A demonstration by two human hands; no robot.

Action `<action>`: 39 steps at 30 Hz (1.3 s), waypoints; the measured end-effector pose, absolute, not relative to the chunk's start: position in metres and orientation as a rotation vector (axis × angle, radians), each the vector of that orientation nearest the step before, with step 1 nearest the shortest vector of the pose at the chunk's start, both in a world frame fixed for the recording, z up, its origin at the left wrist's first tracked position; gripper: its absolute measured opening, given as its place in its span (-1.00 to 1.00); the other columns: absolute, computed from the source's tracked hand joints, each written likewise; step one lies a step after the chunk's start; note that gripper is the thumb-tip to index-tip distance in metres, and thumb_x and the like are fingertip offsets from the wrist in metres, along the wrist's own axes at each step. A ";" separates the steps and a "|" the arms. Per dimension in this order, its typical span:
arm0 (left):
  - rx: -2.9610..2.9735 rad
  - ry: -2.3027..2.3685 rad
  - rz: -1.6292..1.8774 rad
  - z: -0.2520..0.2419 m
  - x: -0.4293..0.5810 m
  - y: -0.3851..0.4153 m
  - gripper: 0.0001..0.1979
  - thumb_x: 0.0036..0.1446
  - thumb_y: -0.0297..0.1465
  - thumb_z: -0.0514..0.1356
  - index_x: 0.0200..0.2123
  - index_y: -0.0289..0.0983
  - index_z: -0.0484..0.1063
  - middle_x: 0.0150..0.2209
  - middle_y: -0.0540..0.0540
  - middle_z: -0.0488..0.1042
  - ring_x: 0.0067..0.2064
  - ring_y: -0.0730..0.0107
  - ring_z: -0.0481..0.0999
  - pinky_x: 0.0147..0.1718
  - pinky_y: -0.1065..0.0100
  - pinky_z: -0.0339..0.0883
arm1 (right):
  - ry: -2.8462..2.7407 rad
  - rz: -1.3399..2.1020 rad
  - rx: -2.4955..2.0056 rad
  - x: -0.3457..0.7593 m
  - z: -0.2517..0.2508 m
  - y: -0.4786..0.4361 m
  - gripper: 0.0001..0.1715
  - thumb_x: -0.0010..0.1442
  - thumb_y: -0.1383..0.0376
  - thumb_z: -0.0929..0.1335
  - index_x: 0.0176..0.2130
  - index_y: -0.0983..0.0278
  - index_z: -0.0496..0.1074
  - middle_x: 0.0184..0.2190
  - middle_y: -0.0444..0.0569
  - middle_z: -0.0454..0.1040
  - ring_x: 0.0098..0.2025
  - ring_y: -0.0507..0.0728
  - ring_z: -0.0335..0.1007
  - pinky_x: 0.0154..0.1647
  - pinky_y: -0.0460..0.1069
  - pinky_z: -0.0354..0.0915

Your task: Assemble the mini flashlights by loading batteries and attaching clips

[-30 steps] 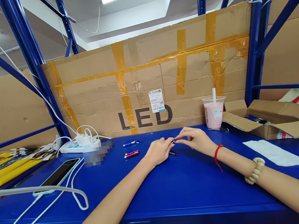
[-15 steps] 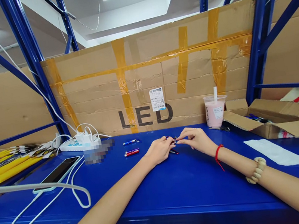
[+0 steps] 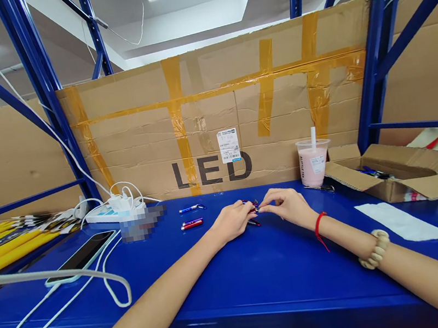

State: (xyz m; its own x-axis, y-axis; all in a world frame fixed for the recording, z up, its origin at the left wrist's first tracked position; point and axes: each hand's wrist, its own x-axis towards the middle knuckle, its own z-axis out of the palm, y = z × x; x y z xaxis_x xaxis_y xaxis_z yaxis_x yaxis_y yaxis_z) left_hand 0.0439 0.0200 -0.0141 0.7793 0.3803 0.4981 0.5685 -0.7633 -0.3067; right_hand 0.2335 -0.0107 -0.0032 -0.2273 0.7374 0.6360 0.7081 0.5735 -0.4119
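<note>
My left hand (image 3: pixel 233 221) is closed on a small shiny purple-blue metal tube (image 3: pixel 249 202), mostly covered by the fingers. Thumb and forefinger of my right hand (image 3: pixel 286 204) are pinched at the tube's right end; whatever small piece they grip is too tiny to name. Under the left fingertips, a dark slim piece with a red tip (image 3: pixel 254 223) lies on the blue table (image 3: pixel 237 277). Left of the hands rest a blue pen-size metal tube with a clip (image 3: pixel 192 209) and a red one (image 3: pixel 192 224), lying roughly parallel.
A pink drink cup with a straw (image 3: pixel 313 163) stands at the back right, beside an open cardboard box (image 3: pixel 399 171) and white paper (image 3: pixel 405 220). On the left are a phone (image 3: pixel 82 256), white cables (image 3: pixel 115 280), a power strip (image 3: pixel 104 215) and yellow-wrapped goods (image 3: pixel 16 246). Cardboard (image 3: pixel 136 144) walls the back.
My hands keep almost the same pose around the small tube. The view has shifted slightly. Another person's hand at the far left edge is out of sight now.
</note>
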 end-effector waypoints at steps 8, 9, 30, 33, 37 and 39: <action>-2.494 -0.565 -0.644 -0.014 0.043 0.022 -0.83 0.26 -0.39 -0.08 -0.33 -0.29 0.24 -0.43 -0.06 0.41 -0.33 0.36 0.40 -0.38 0.42 0.29 | -1.895 0.500 -1.333 0.232 -0.006 -0.008 -0.63 -0.05 0.05 0.36 -0.43 0.32 0.51 -0.48 -0.05 0.50 -0.71 -0.07 0.16 -0.65 -0.10 0.10; -2.491 -0.543 -0.647 -0.015 0.043 0.022 -0.81 0.27 -0.39 -0.09 -0.33 -0.29 0.25 -0.44 -0.06 0.42 -0.34 0.36 0.40 -0.38 0.42 0.29 | -1.893 0.561 -1.328 0.233 -0.006 -0.007 -0.61 -0.06 0.05 0.36 -0.43 0.33 0.51 -0.48 -0.04 0.50 -0.72 -0.08 0.14 -0.66 -0.10 0.09; -2.482 -0.508 -0.724 -0.016 0.043 0.023 -0.78 0.27 -0.35 -0.08 -0.16 -0.30 0.28 -0.29 -0.09 0.50 -0.31 0.37 0.42 -0.35 0.38 0.34 | -1.788 0.836 -1.355 0.235 -0.001 -0.006 -0.56 -0.15 0.01 0.42 -0.45 0.35 0.54 -0.66 -0.14 0.33 -0.70 -0.11 0.05 -0.71 -0.15 -0.06; -2.482 -0.506 -0.740 -0.016 0.043 0.023 -0.79 0.26 -0.35 -0.07 -0.14 -0.29 0.28 -0.28 -0.09 0.50 -0.33 0.37 0.41 -0.35 0.38 0.34 | -1.786 0.848 -1.337 0.236 -0.003 -0.002 -0.54 -0.16 0.00 0.42 -0.44 0.35 0.54 -0.67 -0.15 0.32 -0.69 -0.11 0.06 -0.72 -0.15 -0.04; -2.481 -0.542 -0.717 -0.015 0.044 0.023 -0.81 0.25 -0.38 -0.06 -0.15 -0.29 0.28 -0.30 -0.08 0.50 -0.34 0.35 0.40 -0.35 0.37 0.33 | -1.793 0.816 -1.313 0.237 -0.005 0.000 -0.52 -0.15 -0.01 0.42 -0.43 0.36 0.53 -0.63 -0.12 0.36 -0.70 -0.11 0.07 -0.72 -0.16 -0.03; -2.475 -0.591 -0.690 -0.015 0.045 0.023 -0.81 0.25 -0.39 -0.07 -0.16 -0.29 0.27 -0.33 -0.09 0.49 -0.32 0.32 0.40 -0.35 0.35 0.33 | -1.789 0.785 -1.296 0.236 -0.006 0.000 -0.53 -0.14 -0.01 0.41 -0.43 0.36 0.53 -0.60 -0.10 0.39 -0.70 -0.12 0.08 -0.72 -0.16 -0.02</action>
